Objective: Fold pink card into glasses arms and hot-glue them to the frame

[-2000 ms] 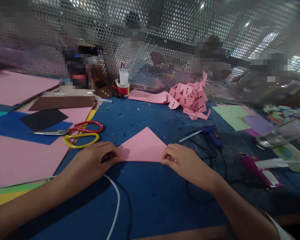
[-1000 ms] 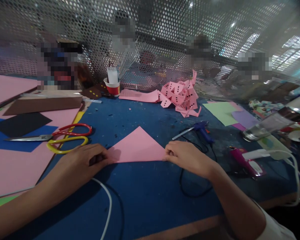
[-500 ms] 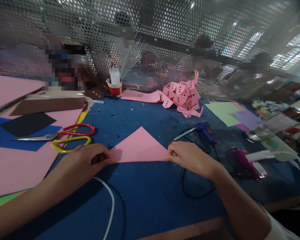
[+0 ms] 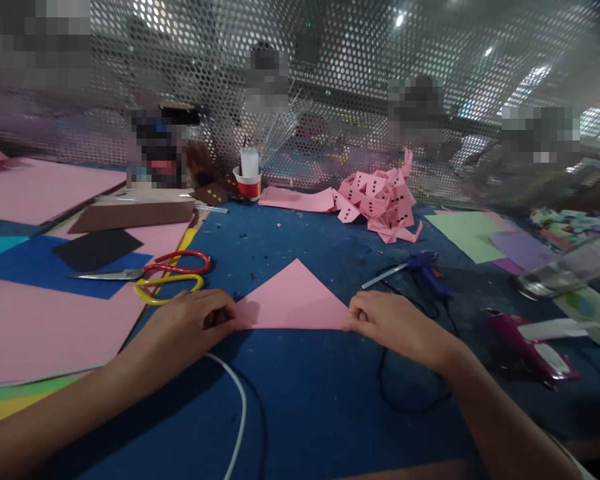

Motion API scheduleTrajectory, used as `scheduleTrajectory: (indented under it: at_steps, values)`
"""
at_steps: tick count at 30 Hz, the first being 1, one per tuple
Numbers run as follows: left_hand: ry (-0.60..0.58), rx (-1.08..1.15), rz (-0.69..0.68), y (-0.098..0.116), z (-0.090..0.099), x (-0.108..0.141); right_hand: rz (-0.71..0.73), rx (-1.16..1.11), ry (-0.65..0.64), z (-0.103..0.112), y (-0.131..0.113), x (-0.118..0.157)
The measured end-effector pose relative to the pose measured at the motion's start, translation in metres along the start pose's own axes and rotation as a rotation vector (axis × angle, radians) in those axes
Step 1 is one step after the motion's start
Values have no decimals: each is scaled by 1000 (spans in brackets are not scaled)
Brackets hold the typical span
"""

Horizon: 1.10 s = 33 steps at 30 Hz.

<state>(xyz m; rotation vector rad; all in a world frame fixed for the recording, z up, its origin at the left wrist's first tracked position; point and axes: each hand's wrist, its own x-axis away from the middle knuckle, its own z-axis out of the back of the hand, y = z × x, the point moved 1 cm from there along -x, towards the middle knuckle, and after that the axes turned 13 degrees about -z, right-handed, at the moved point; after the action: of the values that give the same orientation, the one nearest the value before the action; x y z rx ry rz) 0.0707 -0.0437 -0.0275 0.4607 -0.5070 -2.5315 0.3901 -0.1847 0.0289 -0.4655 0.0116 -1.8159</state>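
Head cam: left hand (image 4: 200, 320) and right hand (image 4: 393, 323) each pinch a bottom corner of the pink paper triangle (image 4: 295, 300), center frame; curled fingers hide the corner tips.

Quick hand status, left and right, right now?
Left hand: fingers closed on the left corner of the folded pink paper.
Right hand: fingers closed on its right corner.

The right hand (image 4: 380, 316) has moved outward along the pink paper (image 4: 295, 303)'s lower edge, uncovering more of it.
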Motion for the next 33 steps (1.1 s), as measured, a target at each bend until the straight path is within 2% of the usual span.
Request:
scheduleTrajectory:
  at_steps: [5,13,16,20,24,33]
  values:
    - [-30,-6,22,0,0,0,-20,-12,-55,3,-1,0]
    - [-33,-26,39,-1,1,1,-49,-7,-75,4,-2,0]
    - [-11,-7,-1,1,1,-1,-55,-8,-79,4,-3,0]
    - [19,71,-134,10,1,-4,-40,-11,-68,4,-2,0]
    - [-10,120,-226,18,1,-4,-38,-20,-62,2,0,0]
    - [-80,47,-191,34,-8,-16,-17,-26,-63,3,0,-1]
